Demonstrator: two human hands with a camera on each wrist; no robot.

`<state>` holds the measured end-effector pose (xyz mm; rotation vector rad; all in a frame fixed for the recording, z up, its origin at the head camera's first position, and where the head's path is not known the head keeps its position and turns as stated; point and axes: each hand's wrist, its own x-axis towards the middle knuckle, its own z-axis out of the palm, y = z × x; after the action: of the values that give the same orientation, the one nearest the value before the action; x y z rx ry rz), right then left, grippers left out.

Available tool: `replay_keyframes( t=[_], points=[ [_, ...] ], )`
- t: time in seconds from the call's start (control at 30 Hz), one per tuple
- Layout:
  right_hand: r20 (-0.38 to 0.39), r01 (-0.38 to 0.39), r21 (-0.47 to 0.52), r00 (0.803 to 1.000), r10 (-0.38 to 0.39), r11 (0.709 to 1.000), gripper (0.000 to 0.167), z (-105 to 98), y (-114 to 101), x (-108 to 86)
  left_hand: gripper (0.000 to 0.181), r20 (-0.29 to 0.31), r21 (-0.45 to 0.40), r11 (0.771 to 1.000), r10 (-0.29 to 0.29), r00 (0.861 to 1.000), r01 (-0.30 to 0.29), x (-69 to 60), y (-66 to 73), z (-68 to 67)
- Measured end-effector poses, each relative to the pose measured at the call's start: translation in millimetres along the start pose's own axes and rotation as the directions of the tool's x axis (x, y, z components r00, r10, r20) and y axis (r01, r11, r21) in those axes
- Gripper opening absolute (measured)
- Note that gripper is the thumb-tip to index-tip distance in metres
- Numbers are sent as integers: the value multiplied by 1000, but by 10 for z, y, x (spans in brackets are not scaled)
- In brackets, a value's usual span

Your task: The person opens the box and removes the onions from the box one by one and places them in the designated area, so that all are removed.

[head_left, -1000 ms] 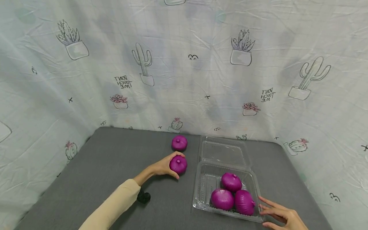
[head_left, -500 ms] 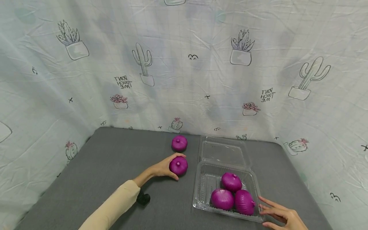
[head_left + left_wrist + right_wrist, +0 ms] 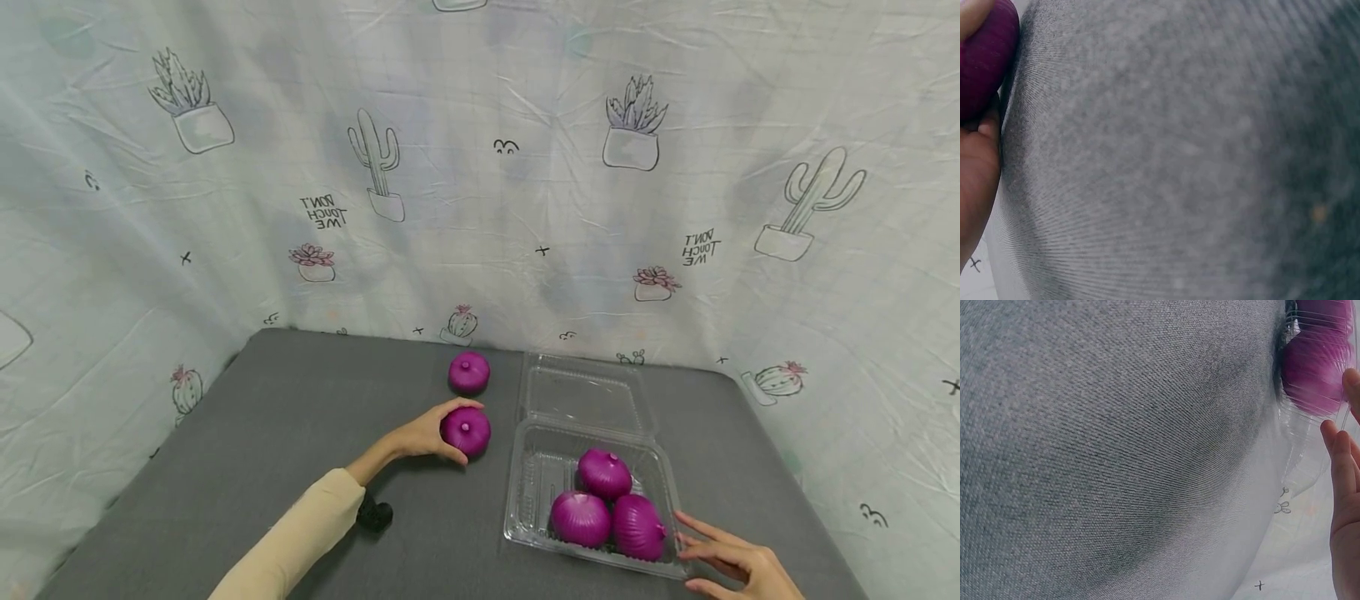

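Note:
My left hand [image 3: 426,432] grips a purple onion [image 3: 467,432] on the grey table, thumb on the near side and fingers round the far side. The same onion [image 3: 985,62] shows at the upper left edge of the left wrist view. Right behind it sits a second onion [image 3: 468,372], untouched. On the right lies a clear plastic clamshell box [image 3: 525,500], its lid [image 3: 581,396] folded back flat. Three onions lie inside, one of them an onion [image 3: 604,473] at the back. My right hand [image 3: 738,562] touches the box's right wall with extended fingers [image 3: 1342,465].
A small black object [image 3: 375,515], partly hidden by the left forearm, is under the left wrist. The grey table [image 3: 247,450] ends at a white curtain [image 3: 465,167] printed with cactus drawings, which hangs behind and at both sides.
The onion in my left hand has barely shifted and the hand keeps its hold. The right hand stays at the box. The head view tilts very slightly.

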<state>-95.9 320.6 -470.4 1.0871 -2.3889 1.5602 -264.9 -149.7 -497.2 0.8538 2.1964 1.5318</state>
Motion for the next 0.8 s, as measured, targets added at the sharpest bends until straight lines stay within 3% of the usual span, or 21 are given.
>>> replay_keyframes(
  t=[0.33,0.57,0.8],
  points=[
    [-14,-7,-24,1000,7,1000,38,18,-16,6,84,14,14,1000,21,1000,-21,6,8,-14],
    [-16,-19,-25,1000,18,1000,37,30,-20,7,64,25,-41,999,-35,999,36,10,-8,-20],
    [-14,1,-10,1000,-1,1000,39,20,-7,8,56,17,-36,999,-39,999,40,3,14,-13]
  ],
)
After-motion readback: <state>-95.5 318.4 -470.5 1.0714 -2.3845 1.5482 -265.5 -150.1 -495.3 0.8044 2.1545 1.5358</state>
